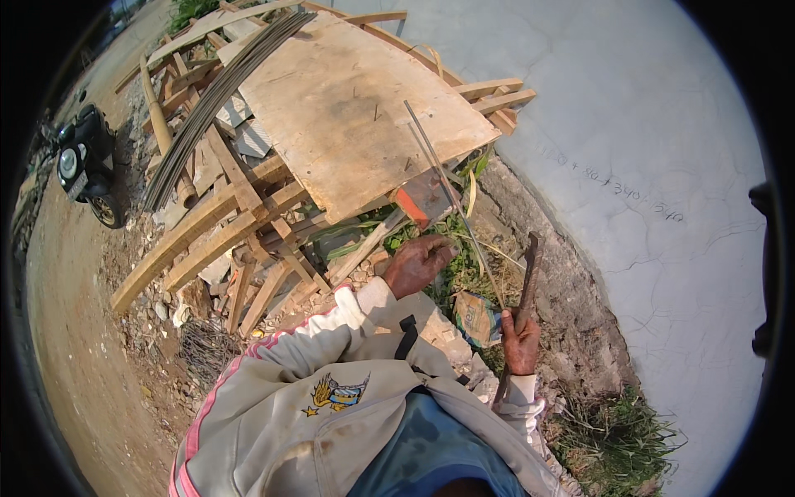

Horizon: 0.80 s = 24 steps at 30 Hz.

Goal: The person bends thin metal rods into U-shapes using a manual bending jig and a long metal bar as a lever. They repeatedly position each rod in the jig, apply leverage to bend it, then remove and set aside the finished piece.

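A: State of the hands?
B: Apart. Right hand (520, 341) was clamped on a rusty brown metal bar (530, 273) with a notched upper end. Same grip also took the lower end of a long, thin, grey metal rod (451, 195).
A: Left hand (418, 265)?
B: Fingers curled, just beside the rod, no visible contact. Couldn't tell whether it held anything.
A: Where did the rod run?
B: Up and leftward from the right hand, past an orange-red and grey block (411, 206). Far end showed against a broad, stained tan plywood sheet (315, 149).
A: What was on the sheet?
B: Short dark metal spikes (376, 113), sticking up. A bundle of thin dark metal rods (203, 116) lay along its left side, bowed by the lens. Sheet rested on a pile of pale wooden beams (195, 236).
A: Surroundings?
B: Crumpled blue-and-tan bag (477, 320) on the ground, left of the right hand. Smooth grey wall (662, 124) on the right. Black scooter with a round headlight (91, 157) at far left, well apart from the hands.
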Tool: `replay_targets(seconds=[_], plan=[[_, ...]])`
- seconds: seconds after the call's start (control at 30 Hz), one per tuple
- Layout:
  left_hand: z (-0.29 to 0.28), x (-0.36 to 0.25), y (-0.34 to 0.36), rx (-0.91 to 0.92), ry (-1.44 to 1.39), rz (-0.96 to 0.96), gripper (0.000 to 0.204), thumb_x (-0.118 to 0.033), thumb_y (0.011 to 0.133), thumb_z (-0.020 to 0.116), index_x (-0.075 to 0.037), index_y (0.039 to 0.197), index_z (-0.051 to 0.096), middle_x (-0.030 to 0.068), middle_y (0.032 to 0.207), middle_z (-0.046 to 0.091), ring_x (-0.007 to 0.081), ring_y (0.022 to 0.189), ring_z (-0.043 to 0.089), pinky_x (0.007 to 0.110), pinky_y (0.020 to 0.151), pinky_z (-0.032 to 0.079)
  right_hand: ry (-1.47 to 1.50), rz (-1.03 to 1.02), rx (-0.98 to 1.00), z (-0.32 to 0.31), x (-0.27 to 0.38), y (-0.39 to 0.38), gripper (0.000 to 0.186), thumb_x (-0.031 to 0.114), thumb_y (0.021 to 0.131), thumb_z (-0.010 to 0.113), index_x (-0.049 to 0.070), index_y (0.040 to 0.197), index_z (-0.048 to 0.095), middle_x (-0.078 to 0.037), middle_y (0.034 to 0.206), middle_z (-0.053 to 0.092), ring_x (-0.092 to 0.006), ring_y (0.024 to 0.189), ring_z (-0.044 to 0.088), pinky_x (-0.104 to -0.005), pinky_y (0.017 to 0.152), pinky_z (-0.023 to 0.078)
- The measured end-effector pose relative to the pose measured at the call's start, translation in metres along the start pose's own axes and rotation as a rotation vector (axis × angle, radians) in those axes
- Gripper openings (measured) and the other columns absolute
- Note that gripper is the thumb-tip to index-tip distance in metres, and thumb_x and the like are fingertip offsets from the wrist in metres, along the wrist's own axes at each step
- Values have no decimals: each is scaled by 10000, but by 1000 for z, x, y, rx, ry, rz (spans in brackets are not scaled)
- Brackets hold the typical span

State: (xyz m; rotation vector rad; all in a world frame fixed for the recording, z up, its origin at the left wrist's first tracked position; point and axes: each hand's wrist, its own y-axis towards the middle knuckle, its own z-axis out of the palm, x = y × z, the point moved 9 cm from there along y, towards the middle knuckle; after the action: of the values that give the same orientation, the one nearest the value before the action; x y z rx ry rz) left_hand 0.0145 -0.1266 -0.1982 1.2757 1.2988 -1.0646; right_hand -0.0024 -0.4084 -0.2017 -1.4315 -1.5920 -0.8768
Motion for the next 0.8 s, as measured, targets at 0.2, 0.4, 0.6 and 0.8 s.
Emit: replay_targets(seconds=[0.2,0.4,0.6,0.8], plan=[[89,73,22,-46,-629,-236,295,-260,1057,509,-1,1161,604,69,1009,676,180,880,705,320,785,563,138,204,244,10,-32,37,182,188,968,676,34,952,580,-4,637,551,-88,474,492,-256,428,397],[86,87,37,-238,-702,-320,240,-268,1050,526,-55,1113,616,17,961,624,148,754,675,319,722,564,283,377,405,25,-37,52,157,185,954,668,89,956,544,-20,664,568,-103,450,518,-234,354,385],[72,81,32,-382,-801,-249,288,-299,1057,501,-72,1195,613,72,1036,670,185,760,696,347,727,593,361,539,479,30,-39,37,177,191,957,673,128,971,508,-12,672,550,-94,455,498,-240,361,377],[82,79,34,-265,-1044,-278,335,-335,1063,493,-74,1255,574,131,1030,693,256,879,722,383,765,609,346,515,440,23,-36,19,161,202,970,663,125,969,521,-2,670,536,-82,442,456,-242,365,357]])
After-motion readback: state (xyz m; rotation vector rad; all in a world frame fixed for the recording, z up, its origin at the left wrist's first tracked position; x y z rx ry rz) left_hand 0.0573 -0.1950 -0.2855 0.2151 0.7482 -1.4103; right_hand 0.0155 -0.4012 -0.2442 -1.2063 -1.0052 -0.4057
